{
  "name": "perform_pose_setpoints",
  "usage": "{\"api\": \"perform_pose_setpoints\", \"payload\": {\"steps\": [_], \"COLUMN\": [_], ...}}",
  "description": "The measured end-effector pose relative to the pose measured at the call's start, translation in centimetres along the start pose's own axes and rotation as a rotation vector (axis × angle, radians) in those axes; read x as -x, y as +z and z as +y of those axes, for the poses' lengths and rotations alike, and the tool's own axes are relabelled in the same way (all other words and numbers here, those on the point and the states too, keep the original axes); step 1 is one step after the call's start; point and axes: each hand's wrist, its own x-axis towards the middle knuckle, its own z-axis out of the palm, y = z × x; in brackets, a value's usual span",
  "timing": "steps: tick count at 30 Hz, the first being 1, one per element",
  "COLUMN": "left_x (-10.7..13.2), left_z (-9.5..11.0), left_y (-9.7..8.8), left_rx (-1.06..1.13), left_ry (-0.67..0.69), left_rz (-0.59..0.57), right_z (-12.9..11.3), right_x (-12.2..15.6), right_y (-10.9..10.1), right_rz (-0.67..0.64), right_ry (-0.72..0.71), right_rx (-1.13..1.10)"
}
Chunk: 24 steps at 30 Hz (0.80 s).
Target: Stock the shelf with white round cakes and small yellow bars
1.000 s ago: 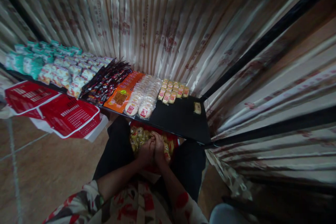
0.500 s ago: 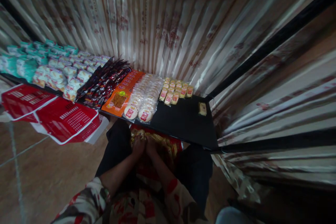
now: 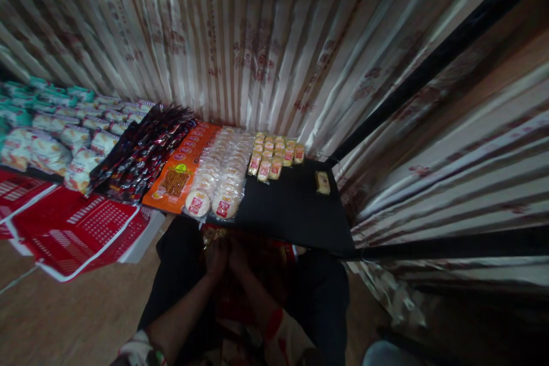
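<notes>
My left hand (image 3: 217, 258) and my right hand (image 3: 237, 256) are close together between my knees, just under the front edge of the black shelf (image 3: 291, 206). Gold-wrapped snack packets (image 3: 214, 236) show at the fingers of my left hand, which is closed on them. The right hand is curled beside it; shade hides whatever its fingers hold. Below the hands lies a dark red bag or box (image 3: 278, 251), partly covered by the shelf edge. On the shelf, small yellow-wrapped cakes (image 3: 275, 167) stand in short rows, and one single cake (image 3: 322, 182) lies apart at the right.
Left along the shelf are clear-wrapped round crackers (image 3: 223, 206), an orange snack bag (image 3: 175, 183), dark shiny packets (image 3: 137, 166), white packets (image 3: 81, 168) and green packets (image 3: 17, 114). Red baskets (image 3: 86, 231) stand below left. A black pole (image 3: 412, 80) slants before the striped curtain (image 3: 266, 40).
The camera view has shifted, so the shelf goods sit further left and lower. My hands stay together in the lap; fewer gold packets show around them now.
</notes>
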Motion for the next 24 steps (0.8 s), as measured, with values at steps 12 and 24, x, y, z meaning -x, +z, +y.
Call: {"api": "perform_pose_setpoints", "payload": {"steps": [12,24], "left_x": [1.6,3.8], "left_z": [0.6,-0.1], "left_y": [0.1,0.1], "left_rx": [0.057,0.228], "left_ry": [-0.11,-0.076], "left_rz": [-0.051,0.012], "right_z": [-1.7,-1.6], "right_x": [2.1,4.3], "right_y": [-1.8,-4.0], "right_rz": [0.08,0.142], "right_ry": [0.066,-0.066], "right_rx": [-0.021,-0.01]}}
